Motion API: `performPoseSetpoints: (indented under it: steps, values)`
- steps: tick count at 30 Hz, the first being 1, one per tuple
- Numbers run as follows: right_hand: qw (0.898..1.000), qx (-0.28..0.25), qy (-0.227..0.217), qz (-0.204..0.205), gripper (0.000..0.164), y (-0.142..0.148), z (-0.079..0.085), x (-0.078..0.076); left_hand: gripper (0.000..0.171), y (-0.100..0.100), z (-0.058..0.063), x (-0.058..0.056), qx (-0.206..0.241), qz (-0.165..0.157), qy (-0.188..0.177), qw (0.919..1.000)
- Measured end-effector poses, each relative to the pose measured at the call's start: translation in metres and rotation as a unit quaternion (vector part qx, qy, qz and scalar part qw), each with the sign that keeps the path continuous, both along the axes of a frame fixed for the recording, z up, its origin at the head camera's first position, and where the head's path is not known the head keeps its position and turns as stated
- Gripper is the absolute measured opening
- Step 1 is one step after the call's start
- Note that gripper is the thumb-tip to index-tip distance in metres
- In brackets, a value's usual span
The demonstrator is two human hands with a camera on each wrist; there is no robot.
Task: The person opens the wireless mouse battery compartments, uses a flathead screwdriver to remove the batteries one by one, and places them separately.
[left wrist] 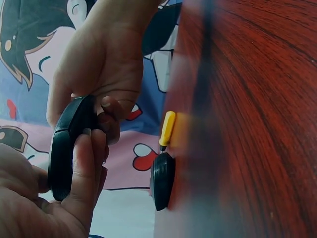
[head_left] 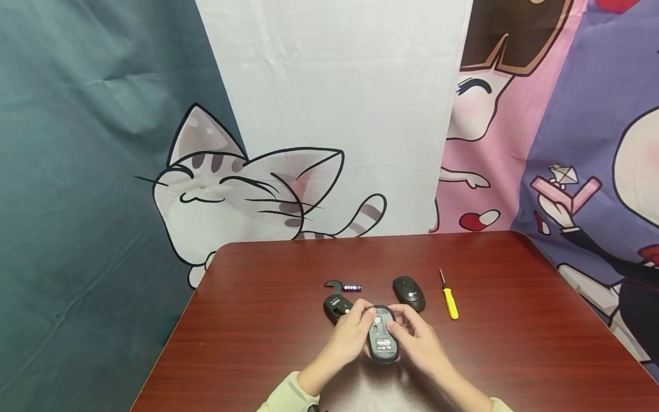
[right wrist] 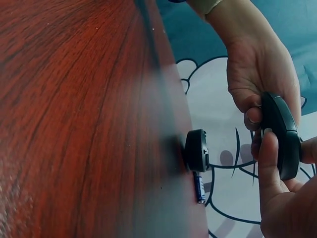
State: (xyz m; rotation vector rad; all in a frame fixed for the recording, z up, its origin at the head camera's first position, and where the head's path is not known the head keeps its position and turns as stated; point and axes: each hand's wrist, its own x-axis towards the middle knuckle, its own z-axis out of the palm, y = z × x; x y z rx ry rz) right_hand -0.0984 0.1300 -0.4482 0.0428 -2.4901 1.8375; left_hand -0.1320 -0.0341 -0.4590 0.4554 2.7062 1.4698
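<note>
Both hands hold a black computer mouse (head_left: 382,337) above the front part of the table, its grey underside with a label facing up. My left hand (head_left: 349,339) grips its left side, with the thumb on the underside. From the other side my right hand (head_left: 421,343) grips it, thumb also on the underside. In the left wrist view the held mouse (left wrist: 69,144) is seen edge-on, fingers beneath it. A second mouse (head_left: 336,305) lies bottom up beyond my left hand, its battery bay uncovered. Beside it are a dark curved cover (head_left: 336,285) and a battery (head_left: 352,288).
A third black mouse (head_left: 409,293) lies upright on the table beyond my right hand. To its right is a screwdriver (head_left: 450,302) with a yellow handle. The reddish-brown table (head_left: 257,332) ends at a printed cloth backdrop (head_left: 329,86).
</note>
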Motion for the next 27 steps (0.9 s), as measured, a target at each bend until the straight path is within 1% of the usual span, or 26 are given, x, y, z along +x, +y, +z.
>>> performPoseSetpoints:
  steps: [3, 5, 9, 13, 15, 22, 25, 27]
  values:
    - [1.0, 0.002, -0.002, -0.001, 0.023, -0.003, 0.009, 0.003, 0.025, 0.0, -0.002, -0.001, 0.004, 0.0, 0.0, 1.0]
    - [1.0, 0.005, -0.003, -0.001, 0.022, -0.004, 0.013, 0.004, 0.026, 0.0, -0.004, -0.001, 0.004, 0.0, -0.001, 1.0]
    - [1.0, 0.007, -0.004, -0.003, 0.022, -0.005, 0.013, 0.005, 0.026, 0.0, -0.005, -0.001, 0.002, 0.003, 0.0, 1.0]
    - [1.0, 0.007, 0.0, -0.001, 0.021, -0.005, 0.011, 0.004, 0.026, 0.001, -0.005, -0.002, -0.001, 0.007, 0.003, 1.0]
    - [1.0, 0.012, 0.001, -0.004, 0.021, -0.005, 0.008, 0.003, 0.026, 0.001, -0.005, -0.002, -0.001, 0.007, 0.004, 1.0]
    - [1.0, 0.027, 0.005, -0.005, 0.021, 0.001, -0.025, -0.009, 0.026, 0.001, -0.006, -0.002, 0.0, 0.007, 0.006, 1.0]
    - [1.0, 0.024, 0.003, -0.006, 0.022, 0.001, -0.027, -0.01, 0.027, 0.001, -0.007, -0.003, 0.003, 0.005, 0.009, 0.9999]
    - [1.0, 0.017, -0.002, -0.004, 0.024, 0.0, -0.028, -0.01, 0.028, 0.001, -0.006, -0.003, 0.009, 0.004, 0.005, 0.9999]
